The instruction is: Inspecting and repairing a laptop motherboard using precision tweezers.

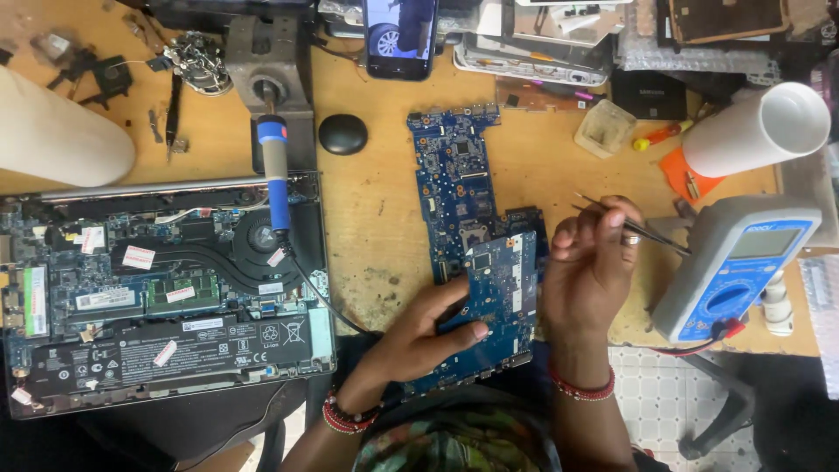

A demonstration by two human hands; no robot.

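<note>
A blue circuit board (500, 288) lies tilted at the bench's front edge, over the lower end of a longer blue motherboard (454, 179). My left hand (419, 336) grips the smaller board from the left, thumb on its face. My right hand (590, 262) hovers at the board's right edge, fingers curled around thin metal tweezers (642, 229) whose tips point up and left near my knuckles. Both wrists wear red bead bracelets.
An opened laptop (166, 288) with a blue-handled soldering iron (275, 170) across it fills the left. A blue-and-grey multimeter (738, 267) sits right, beside a white cup (756, 129). A phone (400, 35), black round lid (343, 134) and clutter line the back.
</note>
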